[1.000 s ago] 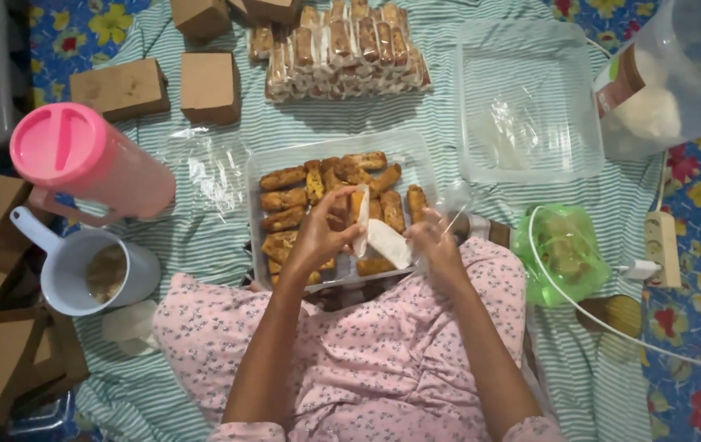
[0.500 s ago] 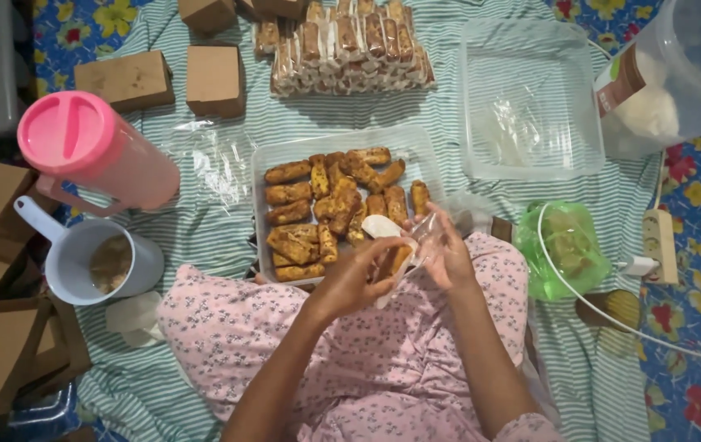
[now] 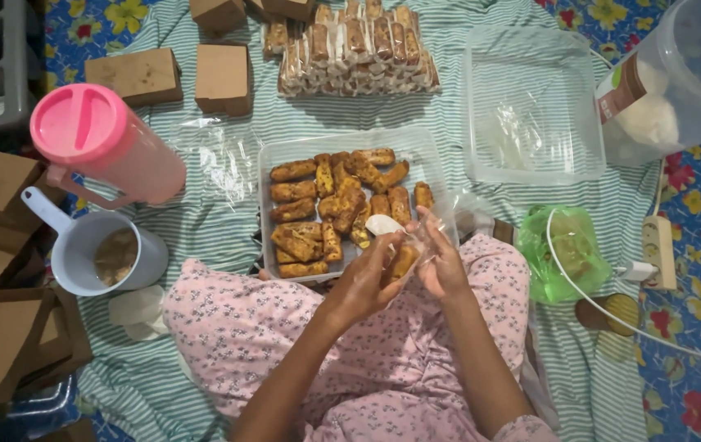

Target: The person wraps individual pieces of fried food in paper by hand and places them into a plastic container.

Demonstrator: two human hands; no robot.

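Note:
My left hand and my right hand meet over my lap, both closed on one fried golden roll that sits partly inside a small clear plastic wrapper with a white paper piece at its top. Just beyond my hands lies a clear plastic tray filled with several fried rolls. Farther away on the striped cloth rests a stack of wrapped rolls.
A pink-lidded jug and a white scoop cup stand at left among brown cardboard boxes. An empty clear container, a green plastic bag, a power strip with cable and a large tub lie at right.
My left hand left the tray, carrying a roll with its white paper toward my lap. It met the right hand, and the roll now sits in the clear wrapper.

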